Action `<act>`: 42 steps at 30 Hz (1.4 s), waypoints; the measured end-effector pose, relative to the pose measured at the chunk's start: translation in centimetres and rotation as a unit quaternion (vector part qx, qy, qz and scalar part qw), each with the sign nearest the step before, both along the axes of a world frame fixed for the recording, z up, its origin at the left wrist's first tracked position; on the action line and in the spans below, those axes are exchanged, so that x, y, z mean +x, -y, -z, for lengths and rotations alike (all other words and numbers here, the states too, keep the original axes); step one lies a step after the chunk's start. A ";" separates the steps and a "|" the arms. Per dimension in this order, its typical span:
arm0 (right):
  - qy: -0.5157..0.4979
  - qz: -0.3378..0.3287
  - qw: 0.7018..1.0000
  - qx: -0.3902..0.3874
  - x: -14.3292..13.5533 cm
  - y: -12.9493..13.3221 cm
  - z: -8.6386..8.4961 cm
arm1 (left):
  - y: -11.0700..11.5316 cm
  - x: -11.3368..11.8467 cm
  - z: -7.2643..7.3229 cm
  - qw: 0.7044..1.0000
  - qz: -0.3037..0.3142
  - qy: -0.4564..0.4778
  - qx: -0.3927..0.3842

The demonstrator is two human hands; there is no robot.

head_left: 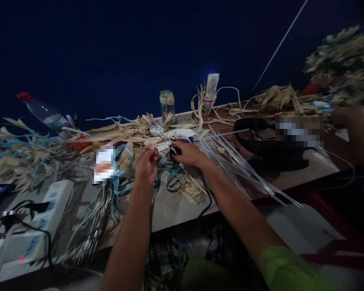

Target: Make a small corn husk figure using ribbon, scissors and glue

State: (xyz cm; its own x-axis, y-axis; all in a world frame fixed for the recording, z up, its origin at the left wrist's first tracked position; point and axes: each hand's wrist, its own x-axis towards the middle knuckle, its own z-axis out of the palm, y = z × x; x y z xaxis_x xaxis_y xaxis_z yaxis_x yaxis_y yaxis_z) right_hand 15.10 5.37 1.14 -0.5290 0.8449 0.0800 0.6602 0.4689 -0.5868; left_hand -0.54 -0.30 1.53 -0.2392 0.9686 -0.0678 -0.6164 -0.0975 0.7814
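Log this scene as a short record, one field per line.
Right hand: holds scissors
Left hand: near the scissors; grip unclear
Beyond hands: dry straw-coloured leaves, lidded jar
Left side: power strip, red-capped bottle
Right of hands: clear strips
Right edge: another person's arm, blurred
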 end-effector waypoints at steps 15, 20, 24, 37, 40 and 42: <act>0.165 0.010 0.986 0.034 -1.0 2.0 -0.8 | -0.4 0.7 1.3 0.976 -0.072 -0.207 -0.011; 0.170 0.012 0.984 0.053 -1.0 2.5 -1.2 | -0.5 0.7 1.4 0.969 -0.072 -0.237 -0.005; 0.137 0.026 0.989 0.056 -1.0 2.9 -1.8 | -0.6 0.6 1.6 0.961 -0.085 -0.264 -0.003; -0.123 -0.046 0.979 0.155 -1.4 1.8 -0.3 | -0.5 0.7 1.9 0.915 -0.038 -0.401 0.034; -0.124 -0.050 0.977 0.168 -1.2 1.7 -0.3 | -0.5 0.7 2.0 0.906 -0.036 -0.420 0.030; -0.113 -0.048 0.977 0.175 -1.2 1.6 -0.5 | -0.5 0.7 2.0 0.901 -0.031 -0.433 0.023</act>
State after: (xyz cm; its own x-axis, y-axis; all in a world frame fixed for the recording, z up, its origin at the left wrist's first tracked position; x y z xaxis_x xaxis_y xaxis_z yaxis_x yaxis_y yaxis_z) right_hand 13.91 3.74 1.59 -0.5402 0.6918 0.4792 0.4760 0.7207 -0.5040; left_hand 0.15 0.19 -0.49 -0.2371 0.9484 0.2107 0.2294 -0.1561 0.9607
